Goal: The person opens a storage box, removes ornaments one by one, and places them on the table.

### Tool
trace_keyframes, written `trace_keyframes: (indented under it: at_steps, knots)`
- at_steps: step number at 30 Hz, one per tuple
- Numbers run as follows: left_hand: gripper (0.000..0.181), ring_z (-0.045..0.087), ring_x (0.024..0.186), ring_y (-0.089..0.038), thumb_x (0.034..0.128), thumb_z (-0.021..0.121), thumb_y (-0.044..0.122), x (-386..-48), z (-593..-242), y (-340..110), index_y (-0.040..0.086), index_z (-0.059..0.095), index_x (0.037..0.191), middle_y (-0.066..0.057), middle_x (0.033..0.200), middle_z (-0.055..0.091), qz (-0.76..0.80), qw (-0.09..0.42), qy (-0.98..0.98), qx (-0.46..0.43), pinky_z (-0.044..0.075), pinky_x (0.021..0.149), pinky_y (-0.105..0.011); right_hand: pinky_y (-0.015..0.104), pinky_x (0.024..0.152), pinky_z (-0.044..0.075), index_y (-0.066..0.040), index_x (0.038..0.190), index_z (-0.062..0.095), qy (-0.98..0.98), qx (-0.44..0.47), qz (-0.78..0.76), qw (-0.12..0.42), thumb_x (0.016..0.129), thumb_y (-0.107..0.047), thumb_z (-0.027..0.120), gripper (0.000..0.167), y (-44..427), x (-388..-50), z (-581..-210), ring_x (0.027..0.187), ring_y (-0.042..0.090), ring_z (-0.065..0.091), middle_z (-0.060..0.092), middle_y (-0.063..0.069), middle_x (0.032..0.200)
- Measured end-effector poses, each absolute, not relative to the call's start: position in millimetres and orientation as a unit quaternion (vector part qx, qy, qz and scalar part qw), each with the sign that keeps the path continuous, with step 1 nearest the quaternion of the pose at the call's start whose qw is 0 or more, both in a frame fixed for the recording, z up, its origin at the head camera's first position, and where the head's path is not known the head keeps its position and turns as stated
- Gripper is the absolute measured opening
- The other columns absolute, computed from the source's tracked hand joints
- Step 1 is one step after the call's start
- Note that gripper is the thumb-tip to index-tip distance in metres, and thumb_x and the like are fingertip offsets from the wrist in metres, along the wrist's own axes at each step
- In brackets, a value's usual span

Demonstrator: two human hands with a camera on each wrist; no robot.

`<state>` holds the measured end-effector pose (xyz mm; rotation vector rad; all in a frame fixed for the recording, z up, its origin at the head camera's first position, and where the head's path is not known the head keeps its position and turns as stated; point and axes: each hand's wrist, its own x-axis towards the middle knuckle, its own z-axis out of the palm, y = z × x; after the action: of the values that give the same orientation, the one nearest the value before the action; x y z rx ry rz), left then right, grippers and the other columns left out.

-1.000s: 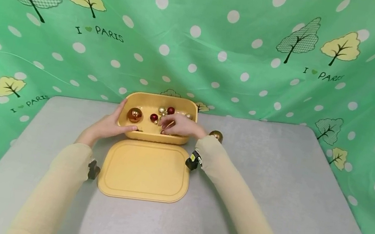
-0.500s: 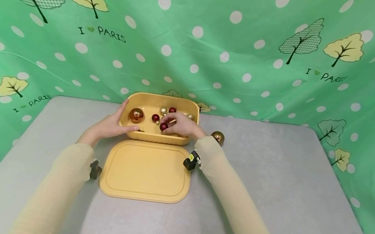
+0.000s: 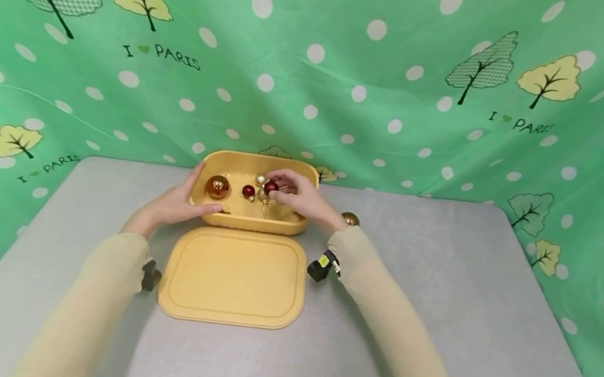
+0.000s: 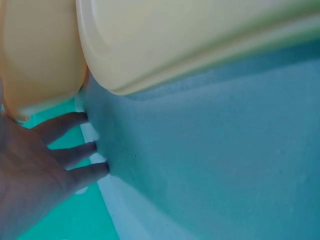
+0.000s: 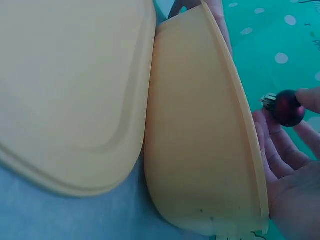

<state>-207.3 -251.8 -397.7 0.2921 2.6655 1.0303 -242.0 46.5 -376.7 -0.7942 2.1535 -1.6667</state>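
My left hand (image 3: 175, 203) grips the left end of a yellow plastic box (image 3: 254, 225), its thumb over the front rim. In the left wrist view several fingers (image 4: 75, 154) stretch past the box's outside. Above the box, my right hand (image 3: 306, 200) pinches a small dark red Christmas bauble (image 5: 289, 108) with a metallic cap. Inside the box lie a large shiny copper bauble (image 3: 217, 187), another small red bauble (image 3: 248, 191) and a small pale gold bauble (image 3: 261, 179). My right hand hides part of the box's right side.
The box's yellow lid (image 3: 234, 278) lies flat on the grey table (image 3: 467, 307) just in front of it. A large gold-brown bauble (image 3: 350, 218) sits right of the box, partly behind my right wrist. A green dotted cloth (image 3: 381, 135) hangs behind.
My right hand has lifted the dark red bauble from low in the box and moved it slightly up and toward the back. My left hand keeps its place on the box.
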Motion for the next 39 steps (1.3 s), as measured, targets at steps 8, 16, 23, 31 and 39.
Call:
trace_keyframes:
  at_steps: [8,16,23,31,39]
  knots:
    - [0.110,0.030,0.126,-0.060,0.0885,0.065,0.049,-207,-397,-252,0.020,-0.019,0.153,-0.040,0.148,0.014,0.352,0.139,0.920,0.099,0.026,0.104,-0.065,0.063,0.085,0.045,0.004,0.134,0.045,0.706,-0.280,-0.636,0.135,0.099,-0.001,0.051,0.036,72,-232,-377,0.096,0.055,0.055,0.061,0.025,0.105]
    - [0.110,0.030,0.126,-0.061,0.0882,0.065,0.049,-207,-396,-252,0.020,-0.019,0.153,-0.041,0.147,0.014,0.352,0.140,0.920,0.098,0.025,0.104,-0.064,0.050,0.091,0.049,0.009,0.130,0.049,0.697,-0.248,-0.662,0.118,0.095,0.003,0.055,0.036,95,-208,-387,0.104,0.044,0.059,0.056,0.028,0.119]
    - [0.110,0.029,0.127,-0.060,0.0883,0.065,0.049,-207,-397,-252,0.020,-0.020,0.152,-0.039,0.150,0.011,0.358,0.141,0.918,0.099,0.025,0.104,-0.065,0.034,0.096,0.046,0.007,0.127,0.051,0.719,-0.211,-0.656,0.088,0.089,0.006,0.062,0.040,116,-200,-394,0.112,0.032,0.056,0.049,0.030,0.129]
    - [0.110,0.027,0.128,-0.060,0.0882,0.065,0.049,-207,-396,-252,0.021,-0.020,0.152,-0.037,0.151,0.009,0.360,0.142,0.917,0.097,0.024,0.105,-0.065,0.026,0.088,0.049,0.007,0.131,0.050,0.746,-0.203,-0.628,0.089,0.092,0.004,0.059,0.039,138,-198,-398,0.114,0.035,0.055,0.053,0.029,0.127]
    - [0.110,0.024,0.130,-0.060,0.0885,0.066,0.048,-207,-395,-252,0.020,-0.020,0.152,-0.035,0.152,0.007,0.364,0.141,0.915,0.100,0.022,0.105,-0.066,0.023,0.080,0.050,0.007,0.129,0.052,0.738,-0.189,-0.641,0.096,0.093,0.003,0.059,0.037,162,-197,-399,0.110,0.042,0.054,0.047,0.035,0.129]
